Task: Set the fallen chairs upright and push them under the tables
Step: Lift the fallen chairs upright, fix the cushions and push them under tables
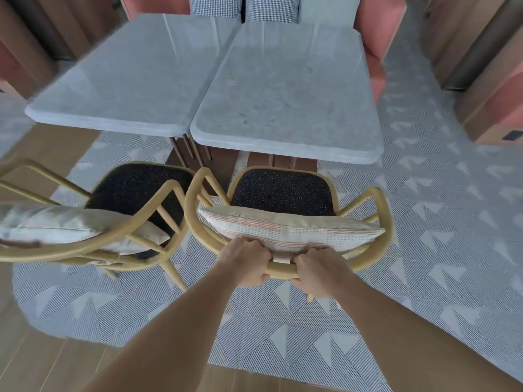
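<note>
Two yellow-framed chairs with dark speckled seats stand upright in front of two grey stone tables. The right chair (283, 190) faces the right table (285, 108), its seat just short of the table's front edge. My left hand (247, 263) and my right hand (318, 274) both grip its curved top rail, side by side. A striped cushion (291, 229) leans against its backrest. The left chair (133, 185) stands beside it before the left table (119, 77), turned slightly, with a pale cushion (56, 224) on it.
A patterned grey rug (424, 250) lies under the chairs and tables, with wooden floor (42, 363) at the near left. Pink upholstered seating (373, 41) with checked cushions (271, 7) sits behind the tables. Wooden partitions (467, 38) stand at the far right.
</note>
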A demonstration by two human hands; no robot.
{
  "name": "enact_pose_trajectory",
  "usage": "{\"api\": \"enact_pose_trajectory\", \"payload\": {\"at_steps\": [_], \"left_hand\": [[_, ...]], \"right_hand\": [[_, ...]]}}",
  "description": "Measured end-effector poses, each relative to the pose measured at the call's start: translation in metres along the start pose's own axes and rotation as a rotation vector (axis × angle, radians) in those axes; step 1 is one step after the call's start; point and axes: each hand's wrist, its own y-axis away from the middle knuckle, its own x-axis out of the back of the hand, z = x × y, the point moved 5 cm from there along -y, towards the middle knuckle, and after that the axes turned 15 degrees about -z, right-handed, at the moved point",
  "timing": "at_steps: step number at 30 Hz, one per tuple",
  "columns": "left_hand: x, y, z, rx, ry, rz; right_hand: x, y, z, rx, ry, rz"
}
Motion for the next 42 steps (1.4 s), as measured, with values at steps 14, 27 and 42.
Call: {"api": "enact_pose_trajectory", "payload": {"at_steps": [14, 27, 42], "left_hand": [[-0.007, 0.014, -0.004, -0.040, 0.054, -0.015], [-0.028, 0.046, 0.019, -0.088, 0.083, -0.047], [-0.039, 0.053, 0.010, -0.048, 0.068, -0.042]], "right_hand": [[-0.003, 0.003, -0.007, -0.017, -0.022, -0.059], [-0.023, 0.029, -0.039, -0.011, -0.040, -0.095], [-0.025, 0.025, -0.052, -0.037, 0.003, -0.068]]}}
